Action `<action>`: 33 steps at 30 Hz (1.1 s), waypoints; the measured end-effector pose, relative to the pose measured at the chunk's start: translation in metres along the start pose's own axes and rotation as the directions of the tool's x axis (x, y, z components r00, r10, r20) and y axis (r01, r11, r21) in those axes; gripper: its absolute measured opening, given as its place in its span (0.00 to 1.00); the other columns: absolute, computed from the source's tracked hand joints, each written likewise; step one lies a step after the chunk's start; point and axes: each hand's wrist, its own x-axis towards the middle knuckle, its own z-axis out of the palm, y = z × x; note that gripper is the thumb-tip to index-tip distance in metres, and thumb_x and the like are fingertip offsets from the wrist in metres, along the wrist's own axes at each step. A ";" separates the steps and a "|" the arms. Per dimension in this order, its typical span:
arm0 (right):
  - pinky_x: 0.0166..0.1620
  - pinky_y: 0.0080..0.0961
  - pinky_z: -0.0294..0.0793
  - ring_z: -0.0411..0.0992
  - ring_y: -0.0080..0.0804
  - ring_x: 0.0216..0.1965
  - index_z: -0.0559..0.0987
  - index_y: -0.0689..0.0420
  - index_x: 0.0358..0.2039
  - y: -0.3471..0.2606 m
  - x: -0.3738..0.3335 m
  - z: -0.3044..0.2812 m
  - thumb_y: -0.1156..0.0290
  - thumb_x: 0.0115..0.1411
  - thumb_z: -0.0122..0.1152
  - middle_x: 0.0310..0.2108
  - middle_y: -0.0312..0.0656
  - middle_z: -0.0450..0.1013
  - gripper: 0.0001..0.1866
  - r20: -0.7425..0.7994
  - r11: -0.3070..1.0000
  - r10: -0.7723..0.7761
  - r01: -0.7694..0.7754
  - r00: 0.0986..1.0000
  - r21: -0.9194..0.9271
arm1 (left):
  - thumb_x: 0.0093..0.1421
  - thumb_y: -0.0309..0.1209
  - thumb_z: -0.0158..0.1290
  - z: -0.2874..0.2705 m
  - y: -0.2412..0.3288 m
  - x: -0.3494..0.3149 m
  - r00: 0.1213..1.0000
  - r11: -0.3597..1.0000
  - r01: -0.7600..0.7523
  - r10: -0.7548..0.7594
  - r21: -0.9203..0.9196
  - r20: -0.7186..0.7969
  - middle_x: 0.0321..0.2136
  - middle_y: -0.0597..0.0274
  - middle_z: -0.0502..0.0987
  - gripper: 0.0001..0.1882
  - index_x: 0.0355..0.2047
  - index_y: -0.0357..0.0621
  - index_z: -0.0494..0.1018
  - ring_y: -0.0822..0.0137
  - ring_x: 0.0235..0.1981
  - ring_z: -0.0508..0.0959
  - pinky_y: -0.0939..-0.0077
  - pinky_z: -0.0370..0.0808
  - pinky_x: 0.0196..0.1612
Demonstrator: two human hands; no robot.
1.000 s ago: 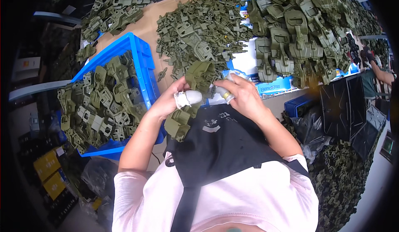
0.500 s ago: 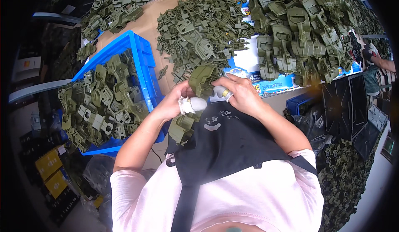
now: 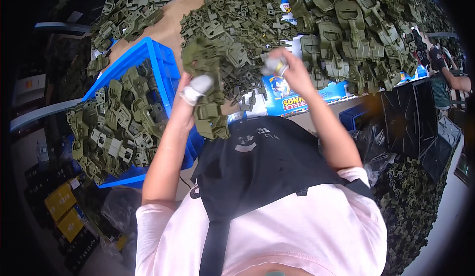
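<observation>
My left hand (image 3: 192, 91), a white cover on its thumb, is closed round a long olive-green plastic toy vehicle body (image 3: 212, 120). The body stands tilted in front of the small parts; its upper end is smeared by motion. My right hand (image 3: 286, 66) is up over the right side of the pile of small green plastic parts (image 3: 237, 14), apart from the vehicle body. White covers with yellow tape wrap its fingertips. Blur hides whether anything sits between those fingers.
A blue crate (image 3: 170, 68) at the left holds several green vehicle bodies (image 3: 118, 122). Larger green body shells (image 3: 351, 33) are heaped at the right on blue printed card (image 3: 316, 98). More parts (image 3: 131, 9) lie far left. Another person's arm (image 3: 452, 80) shows far right.
My left hand has moved left and up with the vehicle body. My right hand has come away from it, moving up and right toward the small parts.
</observation>
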 end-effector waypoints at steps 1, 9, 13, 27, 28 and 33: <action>0.34 0.26 0.72 0.73 0.33 0.32 0.73 0.59 0.32 0.050 -0.005 -0.016 0.60 0.51 0.64 0.32 0.45 0.73 0.17 -0.169 0.826 0.060 -0.144 0.984 -0.545 | 0.62 0.47 0.42 0.011 0.010 -0.008 0.996 0.978 0.053 -0.037 -0.201 0.082 0.42 0.58 0.73 0.23 0.49 0.43 0.64 0.65 0.44 0.74 0.66 0.75 0.44; 0.31 0.36 0.69 0.71 0.47 0.26 0.68 0.56 0.31 0.104 -0.042 0.000 0.77 0.46 0.60 0.24 0.48 0.70 0.12 -0.133 0.754 0.032 -0.111 0.991 -0.648 | 0.54 0.49 0.51 0.006 -0.040 -0.016 0.941 0.839 0.335 -0.316 -0.428 0.117 0.33 0.49 0.76 0.26 0.42 0.36 0.69 0.57 0.33 0.77 0.67 0.75 0.41; 0.35 0.23 0.72 0.74 0.27 0.33 0.72 0.56 0.37 -0.024 -0.079 0.018 0.81 0.51 0.57 0.32 0.38 0.73 0.12 0.159 0.863 -0.022 0.099 0.987 -0.495 | 0.57 0.49 0.48 0.005 -0.050 -0.013 0.914 0.851 0.405 -0.372 -0.335 0.162 0.34 0.47 0.76 0.25 0.42 0.38 0.69 0.57 0.33 0.78 0.66 0.76 0.39; 0.35 0.38 0.72 0.72 0.46 0.33 0.76 0.54 0.38 -0.041 -0.077 0.064 0.86 0.39 0.50 0.31 0.44 0.71 0.23 0.634 0.591 0.104 0.465 0.767 -0.660 | 0.55 0.35 0.54 0.028 -0.063 -0.005 0.885 0.824 0.466 -0.427 -0.322 0.188 0.28 0.59 0.75 0.14 0.39 0.41 0.70 0.67 0.27 0.78 0.74 0.77 0.27; 0.35 0.38 0.72 0.72 0.46 0.33 0.76 0.54 0.37 -0.038 -0.077 0.065 0.86 0.38 0.50 0.31 0.44 0.71 0.23 0.636 0.600 0.099 0.464 0.766 -0.652 | 0.55 0.35 0.53 0.030 -0.063 -0.006 0.892 0.836 0.452 -0.415 -0.312 0.180 0.28 0.59 0.75 0.14 0.39 0.40 0.70 0.67 0.27 0.78 0.74 0.77 0.28; 0.37 0.39 0.72 0.72 0.47 0.33 0.75 0.57 0.35 -0.016 -0.077 0.067 0.83 0.42 0.53 0.30 0.46 0.71 0.17 0.659 0.677 0.050 0.459 0.751 -0.575 | 0.58 0.35 0.51 0.033 -0.056 -0.018 0.929 0.883 0.369 -0.357 -0.289 0.095 0.30 0.59 0.76 0.13 0.40 0.40 0.70 0.67 0.30 0.78 0.74 0.78 0.31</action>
